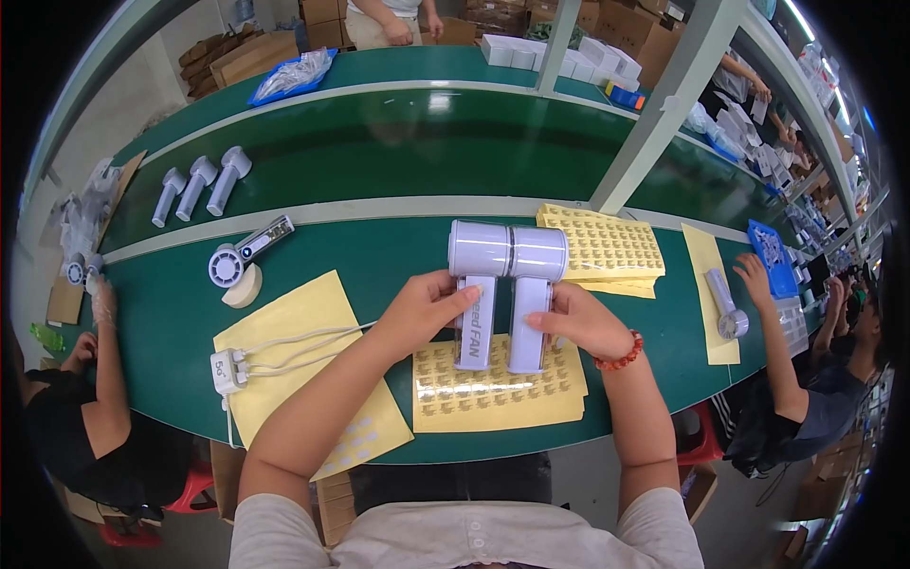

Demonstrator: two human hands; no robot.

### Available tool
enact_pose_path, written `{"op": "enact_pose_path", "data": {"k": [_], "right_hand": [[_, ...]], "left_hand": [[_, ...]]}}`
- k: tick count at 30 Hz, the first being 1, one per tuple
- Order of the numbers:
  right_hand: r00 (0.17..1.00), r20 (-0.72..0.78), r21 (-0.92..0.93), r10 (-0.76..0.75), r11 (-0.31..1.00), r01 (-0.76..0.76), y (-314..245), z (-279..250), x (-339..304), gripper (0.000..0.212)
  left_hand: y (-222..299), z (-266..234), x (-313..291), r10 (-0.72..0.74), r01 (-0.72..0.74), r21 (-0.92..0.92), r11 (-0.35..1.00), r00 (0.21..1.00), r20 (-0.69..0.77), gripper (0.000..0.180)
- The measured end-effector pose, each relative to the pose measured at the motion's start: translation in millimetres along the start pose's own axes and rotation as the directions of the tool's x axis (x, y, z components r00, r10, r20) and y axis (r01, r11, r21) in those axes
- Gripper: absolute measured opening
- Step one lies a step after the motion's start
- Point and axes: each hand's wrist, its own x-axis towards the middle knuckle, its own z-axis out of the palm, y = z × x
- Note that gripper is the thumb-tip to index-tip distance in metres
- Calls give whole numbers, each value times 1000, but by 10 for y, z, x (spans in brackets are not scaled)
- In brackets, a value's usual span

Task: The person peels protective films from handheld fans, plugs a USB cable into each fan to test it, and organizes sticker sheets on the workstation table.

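Two pale lavender handheld fans are held side by side above the table, their round heads close together at the top. My left hand (422, 311) is closed around the handle of the left fan (476, 327), which has dark lettering. My right hand (590, 322), with a red bead bracelet at its wrist, grips the handle of the right fan (528, 332). Below both fans lies a yellow sheet of small stickers (445, 403). Beyond my right hand is a stack of similar sticker sheets (611, 254).
A white charger plug (227, 372) with cables lies on a yellow sheet (313, 308). Behind it sits another fan (227, 267) by a cream rounded piece (245, 287). Several fans (227, 180) stand on the green belt (379, 152). Co-workers sit at both sides; a metal post (664, 104) rises right.
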Motion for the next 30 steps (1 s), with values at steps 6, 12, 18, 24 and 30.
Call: {"op": "enact_pose_path", "data": {"k": [6, 12, 18, 24, 30], "right_hand": [[989, -27, 3, -142, 990, 143, 0, 18, -44, 39], [921, -62, -502, -384, 810, 304, -204, 73, -197, 42], [878, -121, -661, -464, 697, 277, -129, 34, -164, 41], [816, -122, -751, -565, 590, 296, -123, 102, -54, 53], [499, -11, -878, -867, 248, 410, -5, 75, 57, 57]], "left_hand": [[-31, 7, -22, 130, -130, -7, 992, 991, 38, 38], [171, 94, -166, 221, -231, 188, 955, 973, 72, 45], [247, 87, -206, 210, -220, 293, 930, 975, 68, 46], [113, 52, -160, 441, -407, 536, 739, 895, 71, 55], [-40, 41, -111, 791, -649, 678, 345, 590, 162, 55]]}}
